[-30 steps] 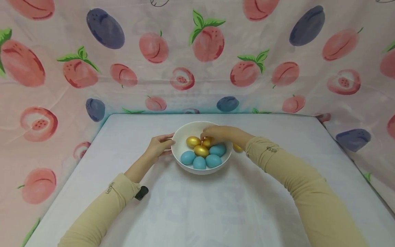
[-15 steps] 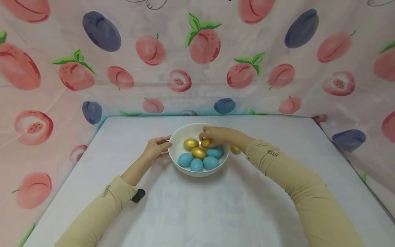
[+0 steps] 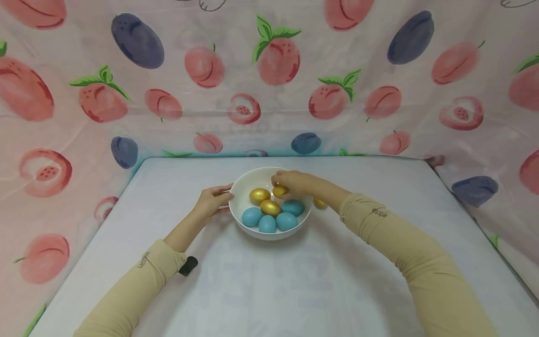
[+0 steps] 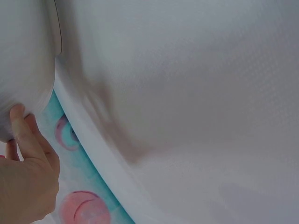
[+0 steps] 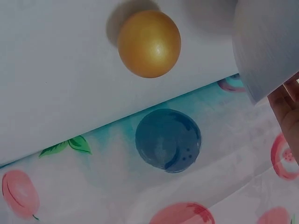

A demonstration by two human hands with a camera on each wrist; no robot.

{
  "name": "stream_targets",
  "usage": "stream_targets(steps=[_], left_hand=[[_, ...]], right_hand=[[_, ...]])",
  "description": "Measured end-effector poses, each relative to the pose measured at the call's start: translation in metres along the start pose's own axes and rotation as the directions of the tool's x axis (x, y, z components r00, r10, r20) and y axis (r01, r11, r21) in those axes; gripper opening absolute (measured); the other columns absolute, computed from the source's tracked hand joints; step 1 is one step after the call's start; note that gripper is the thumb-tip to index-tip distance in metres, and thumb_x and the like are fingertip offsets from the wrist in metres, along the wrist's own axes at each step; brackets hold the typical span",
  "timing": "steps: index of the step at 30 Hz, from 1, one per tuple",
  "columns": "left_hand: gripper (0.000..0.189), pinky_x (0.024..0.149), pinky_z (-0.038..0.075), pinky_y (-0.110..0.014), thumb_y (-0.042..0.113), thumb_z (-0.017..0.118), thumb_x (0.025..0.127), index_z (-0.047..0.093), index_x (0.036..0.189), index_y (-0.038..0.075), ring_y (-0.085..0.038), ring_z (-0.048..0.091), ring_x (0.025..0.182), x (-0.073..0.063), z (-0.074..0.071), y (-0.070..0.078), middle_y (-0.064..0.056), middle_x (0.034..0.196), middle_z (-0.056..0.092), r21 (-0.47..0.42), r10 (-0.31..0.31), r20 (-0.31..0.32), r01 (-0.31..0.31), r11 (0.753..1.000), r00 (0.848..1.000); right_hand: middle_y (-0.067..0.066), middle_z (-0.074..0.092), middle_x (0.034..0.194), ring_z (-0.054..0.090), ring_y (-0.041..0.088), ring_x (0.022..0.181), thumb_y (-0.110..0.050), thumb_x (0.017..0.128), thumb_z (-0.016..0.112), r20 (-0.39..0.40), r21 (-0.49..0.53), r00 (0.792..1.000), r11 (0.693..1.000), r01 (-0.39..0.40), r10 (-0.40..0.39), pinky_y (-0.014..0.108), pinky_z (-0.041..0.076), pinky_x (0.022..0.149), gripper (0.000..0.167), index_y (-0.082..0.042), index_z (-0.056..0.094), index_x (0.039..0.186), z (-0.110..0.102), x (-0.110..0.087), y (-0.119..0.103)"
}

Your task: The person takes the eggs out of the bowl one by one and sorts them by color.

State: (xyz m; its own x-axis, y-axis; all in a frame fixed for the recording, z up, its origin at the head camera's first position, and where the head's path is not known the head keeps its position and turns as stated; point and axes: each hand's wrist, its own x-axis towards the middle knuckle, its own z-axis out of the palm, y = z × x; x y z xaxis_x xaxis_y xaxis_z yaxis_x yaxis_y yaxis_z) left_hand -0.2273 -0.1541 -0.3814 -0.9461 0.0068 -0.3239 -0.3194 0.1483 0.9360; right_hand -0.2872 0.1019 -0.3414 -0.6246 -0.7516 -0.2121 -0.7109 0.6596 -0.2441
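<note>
A white bowl (image 3: 236, 187) stands on the white-covered table, holding several blue eggs (image 3: 267, 223) and gold eggs (image 3: 270, 207). At its left side my left hand (image 3: 210, 202) holds the bowl, thumb at the rim and fingers against the outer wall; the left wrist view has those fingers (image 4: 29, 140) on the wall. Inside the bowl my right hand (image 3: 293, 183) pinches a gold egg (image 3: 280, 191) near the far right rim. The right wrist view catches only part of the right hand (image 5: 287, 112), beyond the bowl's edge, with the pinched egg hidden.
Another gold egg (image 3: 319, 203) lies on the table just right of the bowl, partly behind the right forearm; it shows whole in the right wrist view. A dark device (image 3: 188, 266) sits at the left wrist. Fruit-print cloth (image 3: 244, 131) hangs behind the table.
The gold egg pinched in my right hand has risen slightly off the other eggs. My left hand stays on the bowl. The head view has shifted a little.
</note>
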Motion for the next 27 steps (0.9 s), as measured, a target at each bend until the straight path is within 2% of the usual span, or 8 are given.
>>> stream_targets(steps=[6, 10, 14, 18, 21, 27], left_hand=[[0.048, 0.080, 0.059, -0.028, 0.008, 0.059, 0.089, 0.050, 0.136, 0.008, -0.002, 0.064, 0.072, 0.001, 0.000, -0.002, -0.019, 0.133, 0.054, 0.002, -0.004, 0.003, 0.004, 1.000, 1.000], [0.048, 0.077, 0.060, -0.026, 0.008, 0.060, 0.089, 0.050, 0.136, 0.007, -0.003, 0.064, 0.072, 0.002, -0.001, -0.004, -0.020, 0.133, 0.054, -0.001, -0.005, 0.009, 0.005, 1.000, 1.000], [0.048, 0.076, 0.060, -0.025, 0.008, 0.060, 0.089, 0.049, 0.137, 0.008, -0.002, 0.064, 0.073, 0.002, -0.003, -0.003, -0.020, 0.134, 0.053, 0.006, -0.015, 0.016, 0.015, 1.000, 1.000], [0.049, 0.077, 0.060, -0.025, 0.008, 0.059, 0.089, 0.049, 0.137, 0.008, -0.002, 0.063, 0.073, 0.001, -0.005, 0.000, -0.019, 0.135, 0.053, 0.011, -0.017, 0.020, 0.017, 1.000, 1.000], [0.049, 0.077, 0.060, -0.025, 0.008, 0.060, 0.089, 0.049, 0.137, 0.008, -0.002, 0.063, 0.073, 0.002, -0.005, 0.001, -0.020, 0.136, 0.052, 0.012, -0.020, 0.029, 0.020, 1.000, 0.999], [0.049, 0.074, 0.060, -0.024, 0.007, 0.059, 0.090, 0.047, 0.138, 0.008, -0.004, 0.063, 0.074, 0.003, -0.006, 0.000, -0.020, 0.138, 0.050, -0.002, -0.035, 0.041, 0.035, 0.999, 0.999]], right_hand=[[0.010, 0.055, 0.110, 0.054, 0.023, 0.092, -0.012, 0.089, 0.063, -0.027, 0.039, 0.999, 0.999, -0.020, 0.021, 0.031, 0.053, 0.087, 0.036, -0.008, 0.056, 0.123, 0.002, -0.006, -0.002], [0.010, 0.056, 0.108, 0.053, 0.023, 0.091, -0.011, 0.088, 0.063, -0.063, 0.052, 0.998, 0.998, -0.023, 0.026, 0.030, 0.052, 0.084, 0.033, -0.009, 0.059, 0.122, 0.005, -0.009, -0.001], [0.010, 0.057, 0.111, 0.053, 0.022, 0.094, -0.012, 0.088, 0.064, -0.107, 0.068, 0.993, 0.997, -0.045, 0.052, 0.032, 0.053, 0.088, 0.035, -0.008, 0.060, 0.122, 0.007, -0.013, -0.001], [0.010, 0.058, 0.114, 0.054, 0.023, 0.101, -0.015, 0.089, 0.065, -0.135, 0.141, 0.984, 0.986, -0.092, 0.112, 0.036, 0.052, 0.096, 0.037, -0.008, 0.059, 0.124, 0.006, -0.019, -0.003], [0.009, 0.059, 0.114, 0.054, 0.023, 0.103, -0.017, 0.089, 0.065, -0.157, 0.194, 0.977, 0.974, -0.115, 0.147, 0.037, 0.051, 0.097, 0.037, -0.010, 0.058, 0.125, 0.005, -0.024, -0.005], [0.009, 0.060, 0.112, 0.053, 0.022, 0.096, -0.019, 0.089, 0.065, -0.236, 0.230, 0.959, 0.968, -0.098, 0.153, 0.033, 0.054, 0.087, 0.036, -0.012, 0.058, 0.124, 0.007, -0.033, -0.008]])
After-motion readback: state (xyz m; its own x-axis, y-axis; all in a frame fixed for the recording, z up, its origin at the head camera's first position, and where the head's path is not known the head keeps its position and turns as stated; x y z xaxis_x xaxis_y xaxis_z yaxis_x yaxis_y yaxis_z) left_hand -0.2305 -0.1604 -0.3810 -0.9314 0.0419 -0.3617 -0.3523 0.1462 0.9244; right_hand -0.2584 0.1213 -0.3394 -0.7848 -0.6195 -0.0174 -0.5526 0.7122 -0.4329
